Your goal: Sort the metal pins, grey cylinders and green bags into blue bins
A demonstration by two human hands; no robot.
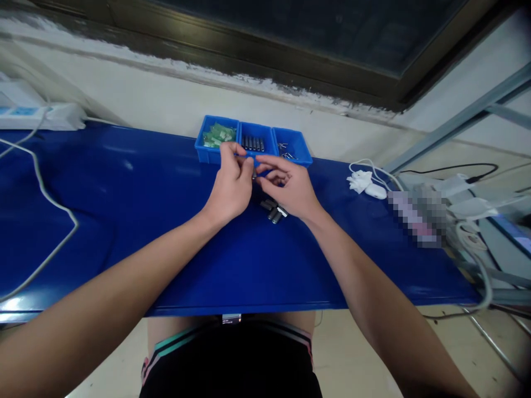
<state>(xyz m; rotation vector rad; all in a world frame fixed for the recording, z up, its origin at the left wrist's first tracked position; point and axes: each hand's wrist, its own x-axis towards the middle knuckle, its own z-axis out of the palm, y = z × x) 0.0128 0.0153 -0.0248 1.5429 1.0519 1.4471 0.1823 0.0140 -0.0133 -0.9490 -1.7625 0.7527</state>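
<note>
My left hand (230, 185) and my right hand (287, 187) meet over the blue table (124, 221), just in front of the bins. Between their fingertips both pinch a small dark part (254, 175); it is too small to tell what it is. A few small grey metal pieces (274, 210) lie on the table under my right hand. Behind the hands stand three blue bins: the left bin (207, 150) holds green parts, the middle bin (254, 133) holds dark cylindrical pieces, the right bin (299, 149) holds small metal clips.
A white power strip (41, 115) lies at the back left, and its cable (58, 207) loops across the table's left side. A white adapter with cords (367, 185) sits to the right. A metal frame (464, 117) and more cables stand at the far right.
</note>
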